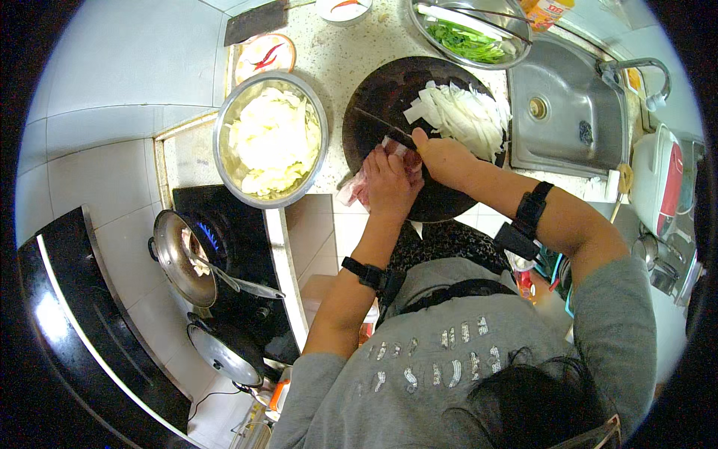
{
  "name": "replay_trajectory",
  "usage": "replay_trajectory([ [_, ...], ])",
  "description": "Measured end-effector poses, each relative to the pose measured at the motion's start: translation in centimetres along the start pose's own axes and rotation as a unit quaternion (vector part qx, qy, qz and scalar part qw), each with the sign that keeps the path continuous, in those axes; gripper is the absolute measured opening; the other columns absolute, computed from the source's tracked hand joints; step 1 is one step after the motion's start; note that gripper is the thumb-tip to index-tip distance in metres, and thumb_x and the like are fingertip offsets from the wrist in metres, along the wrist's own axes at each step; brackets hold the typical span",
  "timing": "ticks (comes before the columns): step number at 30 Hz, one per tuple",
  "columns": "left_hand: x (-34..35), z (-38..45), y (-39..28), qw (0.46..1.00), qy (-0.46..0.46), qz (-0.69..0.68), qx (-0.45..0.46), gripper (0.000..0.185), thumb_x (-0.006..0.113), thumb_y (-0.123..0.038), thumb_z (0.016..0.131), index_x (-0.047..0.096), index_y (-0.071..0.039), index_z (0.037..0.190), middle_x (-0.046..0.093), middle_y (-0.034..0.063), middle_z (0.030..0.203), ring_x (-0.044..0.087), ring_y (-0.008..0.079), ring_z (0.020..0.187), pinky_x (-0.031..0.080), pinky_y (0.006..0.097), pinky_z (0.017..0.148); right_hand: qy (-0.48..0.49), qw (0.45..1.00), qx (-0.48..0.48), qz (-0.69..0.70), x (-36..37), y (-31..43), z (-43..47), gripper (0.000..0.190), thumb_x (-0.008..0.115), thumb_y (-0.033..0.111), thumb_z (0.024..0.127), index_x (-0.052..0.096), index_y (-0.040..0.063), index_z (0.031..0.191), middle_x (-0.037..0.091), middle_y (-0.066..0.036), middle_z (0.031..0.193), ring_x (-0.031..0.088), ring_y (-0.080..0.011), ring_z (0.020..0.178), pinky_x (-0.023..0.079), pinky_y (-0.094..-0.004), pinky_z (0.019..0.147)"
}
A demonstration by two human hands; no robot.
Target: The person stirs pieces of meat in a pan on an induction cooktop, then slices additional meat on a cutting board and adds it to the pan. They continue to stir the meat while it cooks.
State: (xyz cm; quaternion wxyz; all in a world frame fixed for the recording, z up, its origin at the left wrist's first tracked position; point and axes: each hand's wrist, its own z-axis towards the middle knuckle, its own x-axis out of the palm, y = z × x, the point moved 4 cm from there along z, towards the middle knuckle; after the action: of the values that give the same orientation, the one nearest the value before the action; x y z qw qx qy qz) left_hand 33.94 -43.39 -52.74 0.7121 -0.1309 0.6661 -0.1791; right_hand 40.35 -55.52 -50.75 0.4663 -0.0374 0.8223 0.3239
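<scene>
My left hand (392,179) presses down on a piece of raw meat (354,189) at the near left part of a round dark cutting board (373,92). In my right hand (446,160) is the handle of a knife (381,120), whose thin blade points to the far left. The blade lies right beside the fingers of my left hand, at the meat's far end. Sliced white vegetable (463,118) is heaped on the right side of the board, beyond my right hand.
A steel bowl of pale cut vegetable (275,140) stands left of the board. Beyond are a bowl of greens (468,42) and a plate with red chillies (265,56). A sink (569,112) lies right. Over a blue flame at left sits a wok (182,275) holding meat and a spatula.
</scene>
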Motion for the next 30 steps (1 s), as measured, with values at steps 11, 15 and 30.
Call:
replay_trajectory([
  [11, -0.2, 0.0, -0.3, 0.999, -0.037, -0.034, -0.009, 0.066, 0.083, -0.024, 0.062, 0.044, 0.003, 0.108, 0.047, 0.0301, 0.123, 0.049, 0.0482, 0.11, 0.043, 0.0547, 0.094, -0.044, 0.998, 0.011, -0.049, 1.4, 0.0, -3.3, 0.02, 0.047, 0.016, 0.092, 0.046, 0.003, 0.109, 0.067, -0.021, 0.08, 0.069, -0.0404, 0.07, 0.056, -0.049, 0.056],
  [15, -1.1, 0.2, -0.7, 0.998, 0.053, -0.01, -0.019, 0.07, 0.085, -0.026, 0.064, 0.043, 0.004, 0.111, 0.045, 0.0303, 0.127, 0.047, 0.0484, 0.115, 0.042, 0.0535, 0.097, -0.001, 0.999, 0.037, -0.014, 1.1, -0.7, -4.3, 0.022, 0.049, 0.012, 0.091, 0.045, 0.0, 0.109, 0.066, -0.021, 0.082, 0.068, -0.0397, 0.071, 0.055, -0.0481, 0.059],
  [30, -1.6, 10.9, 1.6, 0.975, 0.217, -0.04, -0.013, 0.019, 0.069, -0.018, 0.081, 0.066, -0.006, 0.095, 0.063, 0.016, 0.1, 0.063, 0.0365, 0.096, 0.051, 0.0437, 0.083, -0.011, 0.99, 0.11, 0.088, -0.7, -6.1, -16.0, 0.024, 0.05, 0.018, 0.096, 0.04, 0.002, 0.111, 0.066, -0.025, 0.08, 0.065, -0.0465, 0.076, 0.05, -0.0556, 0.065],
])
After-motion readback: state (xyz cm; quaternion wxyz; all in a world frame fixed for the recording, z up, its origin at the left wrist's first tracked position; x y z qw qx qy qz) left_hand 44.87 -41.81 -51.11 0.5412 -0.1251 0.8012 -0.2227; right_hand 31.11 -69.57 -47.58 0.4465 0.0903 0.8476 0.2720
